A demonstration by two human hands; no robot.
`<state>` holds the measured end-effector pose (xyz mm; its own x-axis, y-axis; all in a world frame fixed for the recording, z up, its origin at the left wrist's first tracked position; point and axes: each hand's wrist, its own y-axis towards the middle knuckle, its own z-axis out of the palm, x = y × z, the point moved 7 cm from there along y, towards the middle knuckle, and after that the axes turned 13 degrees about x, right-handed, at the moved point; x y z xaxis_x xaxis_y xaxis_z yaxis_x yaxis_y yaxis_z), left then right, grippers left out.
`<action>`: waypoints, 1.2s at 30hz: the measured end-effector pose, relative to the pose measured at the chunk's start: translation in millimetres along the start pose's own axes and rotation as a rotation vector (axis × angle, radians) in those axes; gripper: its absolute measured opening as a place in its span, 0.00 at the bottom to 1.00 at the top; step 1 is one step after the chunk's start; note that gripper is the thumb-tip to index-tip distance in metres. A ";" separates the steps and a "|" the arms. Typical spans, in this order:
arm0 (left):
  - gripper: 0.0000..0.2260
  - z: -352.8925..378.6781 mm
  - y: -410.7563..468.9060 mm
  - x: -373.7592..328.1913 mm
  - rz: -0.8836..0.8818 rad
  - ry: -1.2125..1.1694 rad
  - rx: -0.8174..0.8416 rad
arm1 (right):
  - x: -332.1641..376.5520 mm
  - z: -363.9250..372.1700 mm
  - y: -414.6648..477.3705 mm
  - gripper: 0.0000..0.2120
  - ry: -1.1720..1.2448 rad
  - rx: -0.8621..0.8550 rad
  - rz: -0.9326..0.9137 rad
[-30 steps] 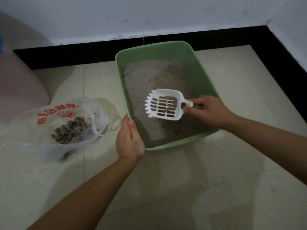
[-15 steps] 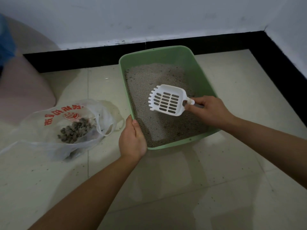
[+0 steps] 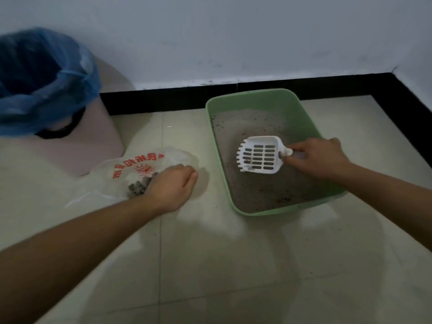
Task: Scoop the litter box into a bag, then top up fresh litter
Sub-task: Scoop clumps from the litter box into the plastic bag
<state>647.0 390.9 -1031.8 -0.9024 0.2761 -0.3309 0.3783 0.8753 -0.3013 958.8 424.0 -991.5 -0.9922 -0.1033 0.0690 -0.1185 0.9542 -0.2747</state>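
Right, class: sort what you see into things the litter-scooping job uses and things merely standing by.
In use: green litter box; white scoop gripped by the right hand; plastic bag of clumps by the left hand.
Standing by: pink bin; blue liner.

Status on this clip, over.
Right hand grips white slotted plastic scoop over green plastic litter box. Left hand at clear plastic bag, grip unclear. Nothing in the way.

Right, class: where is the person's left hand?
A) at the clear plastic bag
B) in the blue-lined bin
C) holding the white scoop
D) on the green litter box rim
A: the left hand is over the clear plastic bag beside the grey clumps; the right hand holds the white scoop.
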 end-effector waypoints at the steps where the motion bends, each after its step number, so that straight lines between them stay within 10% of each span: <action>1: 0.16 -16.9 -5.1 13.1 -0.006 0.057 0.009 | 5.1 -6.4 1.6 0.22 0.005 -0.007 0.005; 12: 0.40 -66.5 -72.4 122.2 -0.047 0.511 0.316 | 45.2 -13.9 6.5 0.23 0.054 0.122 0.141; 19: 0.15 -30.7 -83.7 139.6 -0.041 0.737 0.351 | 169.5 -75.3 21.1 0.22 0.068 -0.028 -0.124; 25: 0.13 -30.5 -94.3 138.9 -0.063 0.721 0.290 | 317.9 1.3 -17.1 0.18 -0.907 -0.085 -0.672; 36: 0.11 -28.5 -104.2 139.1 -0.047 0.682 0.205 | 271.5 22.1 -3.8 0.22 -0.745 -0.017 -0.544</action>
<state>476.1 349.4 -1020.9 -0.8214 0.4856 0.2991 0.3068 0.8184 -0.4859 689.0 386.1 -992.9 -0.5685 -0.6871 -0.4525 -0.5805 0.7247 -0.3712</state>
